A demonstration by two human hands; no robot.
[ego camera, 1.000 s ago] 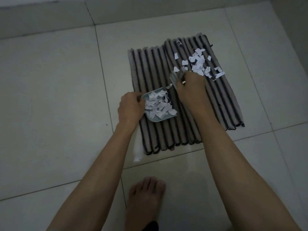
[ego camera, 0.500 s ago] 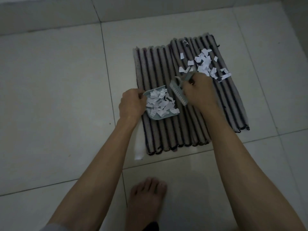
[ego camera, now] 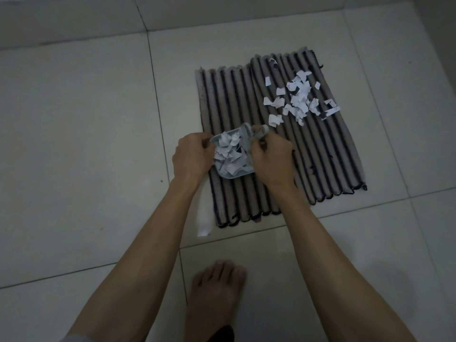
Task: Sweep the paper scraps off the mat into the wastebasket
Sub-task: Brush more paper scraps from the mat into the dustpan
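A striped grey and dark mat [ego camera: 328, 154] lies on the tiled floor. White paper scraps [ego camera: 299, 98] are scattered over its far right part. My left hand [ego camera: 191, 156] grips the left side of a small pale green dustpan [ego camera: 243, 175] heaped with scraps [ego camera: 230, 155]. My right hand [ego camera: 272, 156] holds a small hand brush [ego camera: 259, 133] pressed against the pan's right edge. No wastebasket is in view.
Pale floor tiles [ego camera: 86, 144] surround the mat, with a raised ledge or wall base [ego camera: 74, 23] along the far side. My bare foot [ego camera: 217, 292] stands on the tile just below the mat. A white strip [ego camera: 204, 218] shows beside the mat's left edge.
My right hand has pulled the brush back from the loose scraps to the dustpan's right edge. The left hand has stayed on the pan.
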